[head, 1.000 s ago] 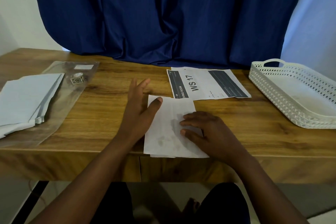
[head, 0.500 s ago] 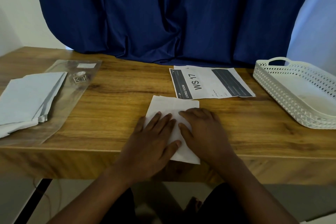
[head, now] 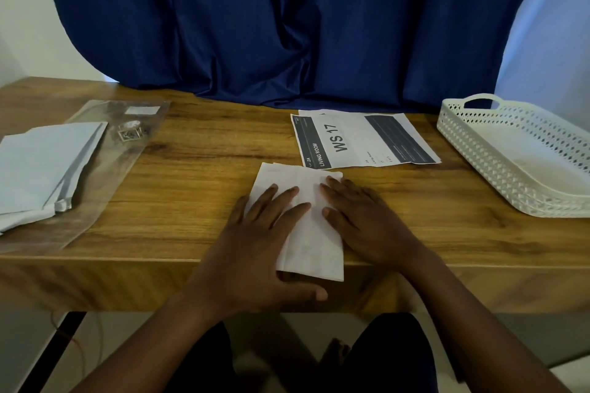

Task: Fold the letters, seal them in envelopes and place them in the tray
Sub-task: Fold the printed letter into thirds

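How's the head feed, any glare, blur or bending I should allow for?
Head view: dim, soft focus; wide-angle bend curves the table edge; glare on the plastic sleeve; bright wash upper right; large sheet text readable, small print not.

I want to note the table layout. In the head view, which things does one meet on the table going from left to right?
Envelopes on a clear plastic bag → folded letter under left hand and right hand → white tray. I leave out the printed sheet, which overlaps the letter's span.

Printed sheet on table: "WS 17", "LIVING ROOM", "2A"; smaller print unreadable.
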Demonstrator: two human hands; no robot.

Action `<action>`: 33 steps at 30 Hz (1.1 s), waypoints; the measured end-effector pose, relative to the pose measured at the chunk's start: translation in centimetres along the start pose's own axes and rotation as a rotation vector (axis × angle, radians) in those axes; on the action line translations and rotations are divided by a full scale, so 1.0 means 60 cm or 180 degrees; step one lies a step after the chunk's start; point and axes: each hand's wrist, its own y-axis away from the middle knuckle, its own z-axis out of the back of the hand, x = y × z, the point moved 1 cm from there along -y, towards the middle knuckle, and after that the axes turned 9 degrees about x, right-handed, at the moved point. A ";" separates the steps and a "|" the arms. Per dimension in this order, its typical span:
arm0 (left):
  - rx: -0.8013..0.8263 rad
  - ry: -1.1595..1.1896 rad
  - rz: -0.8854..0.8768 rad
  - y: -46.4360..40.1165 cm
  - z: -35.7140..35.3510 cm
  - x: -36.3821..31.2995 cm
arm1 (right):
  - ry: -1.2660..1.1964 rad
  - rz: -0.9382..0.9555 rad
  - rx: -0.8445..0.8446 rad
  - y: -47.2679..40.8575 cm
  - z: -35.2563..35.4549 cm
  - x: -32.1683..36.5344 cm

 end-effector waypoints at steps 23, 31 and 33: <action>-0.0672 0.4382 0.0373 -0.067 0.157 0.110 | -0.2902 0.0654 -0.1369 -0.042 0.216 -0.024; -0.1259 0.5164 0.1029 -0.183 0.130 0.197 | -0.4293 -0.0251 -0.0977 -0.167 0.182 -0.073; -0.1448 0.5020 0.1025 -0.214 0.129 0.207 | -0.4402 -0.0408 -0.0716 -0.193 0.167 -0.072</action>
